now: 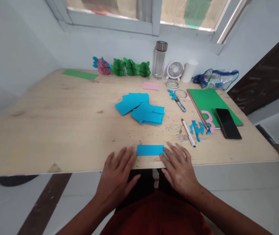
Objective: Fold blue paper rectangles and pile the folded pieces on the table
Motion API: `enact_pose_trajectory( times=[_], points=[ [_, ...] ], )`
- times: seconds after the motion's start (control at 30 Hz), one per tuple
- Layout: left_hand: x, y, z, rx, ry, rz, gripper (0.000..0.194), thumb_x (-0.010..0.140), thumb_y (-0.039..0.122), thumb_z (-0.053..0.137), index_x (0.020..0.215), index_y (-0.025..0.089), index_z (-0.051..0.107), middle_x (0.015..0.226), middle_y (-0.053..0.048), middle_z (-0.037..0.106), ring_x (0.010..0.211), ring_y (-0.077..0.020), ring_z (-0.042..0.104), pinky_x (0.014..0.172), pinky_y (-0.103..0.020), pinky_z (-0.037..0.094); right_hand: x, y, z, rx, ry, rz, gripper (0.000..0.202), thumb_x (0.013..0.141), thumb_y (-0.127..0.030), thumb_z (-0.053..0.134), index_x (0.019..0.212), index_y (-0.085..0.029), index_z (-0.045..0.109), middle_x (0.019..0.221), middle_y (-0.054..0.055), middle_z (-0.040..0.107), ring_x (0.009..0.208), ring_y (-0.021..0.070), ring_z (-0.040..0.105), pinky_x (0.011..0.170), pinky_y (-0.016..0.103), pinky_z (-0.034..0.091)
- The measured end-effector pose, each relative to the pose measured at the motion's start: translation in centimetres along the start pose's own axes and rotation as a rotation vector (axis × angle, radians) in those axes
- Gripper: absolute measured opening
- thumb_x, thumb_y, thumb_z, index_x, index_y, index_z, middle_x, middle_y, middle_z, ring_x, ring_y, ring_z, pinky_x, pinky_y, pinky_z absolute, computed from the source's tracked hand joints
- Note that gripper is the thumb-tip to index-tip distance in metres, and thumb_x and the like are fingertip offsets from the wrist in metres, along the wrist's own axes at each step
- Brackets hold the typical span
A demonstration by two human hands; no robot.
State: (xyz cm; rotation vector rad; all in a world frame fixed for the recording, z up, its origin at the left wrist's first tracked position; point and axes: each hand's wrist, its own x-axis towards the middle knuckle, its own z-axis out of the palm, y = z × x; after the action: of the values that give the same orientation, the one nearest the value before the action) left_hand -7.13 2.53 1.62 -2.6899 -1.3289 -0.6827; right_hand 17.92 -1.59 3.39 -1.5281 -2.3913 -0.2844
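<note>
A blue paper strip lies flat near the front edge of the wooden table. At its left end rests my left hand, fingers stretched out on the tabletop. My right hand lies at the strip's right end, its fingers spread and a fingertip touching the paper's corner. Neither hand grips anything. Beyond the strip is a loose pile of blue paper pieces, overlapping at several angles.
Right of the pile lie a utility knife, a white pen, blue scraps and tape rolls. A phone overlaps green sheets. Along the wall stand green paper decorations, a glass bottle and a small fan.
</note>
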Motion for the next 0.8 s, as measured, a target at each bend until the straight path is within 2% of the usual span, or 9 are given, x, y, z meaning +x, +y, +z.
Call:
enact_pose_trajectory(
  times=[0.1,0.23,0.4,0.6,0.7,0.8],
  points=[
    [0.6,1.1,0.4,-0.013,0.048,0.048,0.065,0.088,0.051,0.049,0.141,0.014,0.040,0.142,-0.013,0.048,0.137,-0.0301,0.034,0.113,-0.050,0.022,0.3,-0.5,-0.1,0.004,0.007,0.018,0.036,0.093,-0.036,0.050,0.123,-0.019,0.058,0.136,0.009,0.054,0.134,0.0306,0.035,0.109,0.053,0.024],
    [1.0,2.3,1.6,0.021,-0.018,0.169,0.063,0.088,0.054,0.046,0.139,0.016,0.044,0.142,-0.010,0.049,0.139,-0.0269,0.031,0.117,-0.048,0.012,1.4,-1.8,0.2,0.022,0.036,0.017,0.040,0.092,-0.037,0.051,0.127,-0.018,0.055,0.137,0.010,0.052,0.135,0.0310,0.033,0.110,0.054,0.022],
    [0.7,2.0,2.3,0.046,-0.010,0.176,0.057,0.090,0.050,0.044,0.136,0.017,0.048,0.141,-0.009,0.050,0.139,-0.0247,0.032,0.117,-0.046,0.012,1.8,-2.1,1.5,0.054,0.057,-0.030,0.041,0.092,-0.036,0.051,0.127,-0.016,0.055,0.133,0.008,0.057,0.131,0.0289,0.039,0.113,0.053,0.018],
    [0.3,1.3,2.2,0.026,0.059,0.133,0.050,0.091,0.045,0.042,0.133,0.018,0.051,0.140,-0.007,0.051,0.135,-0.0237,0.039,0.116,-0.044,0.016,-0.2,0.1,0.3,-0.021,0.052,-0.001,0.039,0.091,-0.031,0.052,0.128,-0.019,0.055,0.133,0.008,0.057,0.131,0.0301,0.041,0.108,0.054,0.028],
    [0.5,1.1,1.8,0.059,0.055,0.164,0.047,0.091,0.040,0.046,0.131,0.017,0.052,0.140,-0.008,0.051,0.132,-0.0254,0.042,0.113,-0.044,0.021,0.4,0.3,-0.2,0.013,0.080,0.029,0.037,0.092,-0.031,0.050,0.127,-0.021,0.055,0.137,0.008,0.053,0.132,0.0290,0.039,0.107,0.053,0.029],
    [0.6,1.0,1.3,0.074,0.093,0.200,0.040,0.090,0.030,0.049,0.127,0.017,0.056,0.134,-0.008,0.057,0.125,-0.0245,0.050,0.109,-0.041,0.029,2.1,-0.3,-0.1,0.075,0.056,0.044,0.041,0.093,-0.028,0.049,0.133,-0.019,0.050,0.139,0.009,0.051,0.131,0.0263,0.042,0.108,0.049,0.031]
  ],
)
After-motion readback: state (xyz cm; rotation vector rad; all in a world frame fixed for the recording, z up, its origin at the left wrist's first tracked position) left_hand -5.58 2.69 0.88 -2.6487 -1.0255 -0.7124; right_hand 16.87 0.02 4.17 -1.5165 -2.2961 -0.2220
